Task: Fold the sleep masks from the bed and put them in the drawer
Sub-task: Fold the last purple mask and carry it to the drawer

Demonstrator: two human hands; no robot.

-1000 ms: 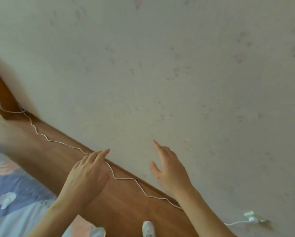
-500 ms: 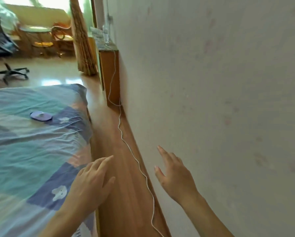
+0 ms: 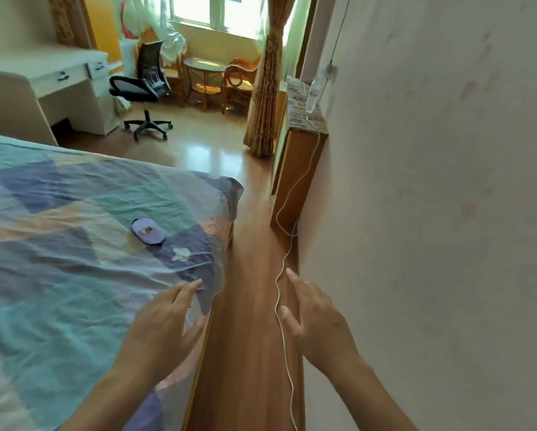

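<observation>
A purple sleep mask [image 3: 147, 231] lies flat on the bed [image 3: 58, 259], on the patchwork cover near the bed's right edge. My left hand [image 3: 164, 325] hovers over that edge, nearer to me than the mask, fingers spread and holding nothing. Over the floor strip beside the wall, my right hand [image 3: 317, 321] is also open and empty. A white desk with drawers [image 3: 74, 73] stands across the room at the far left.
A white cable [image 3: 281, 293] runs along the wooden floor by the wall and up to a wooden side cabinet [image 3: 298, 163]. A black office chair [image 3: 145, 91], wicker furniture and a tied curtain [image 3: 264, 88] stand beyond the bed.
The view has swung from the bare wall and floor toward the bed and the room, bringing the mask closer. Both hands stay open and raised in front of me.
</observation>
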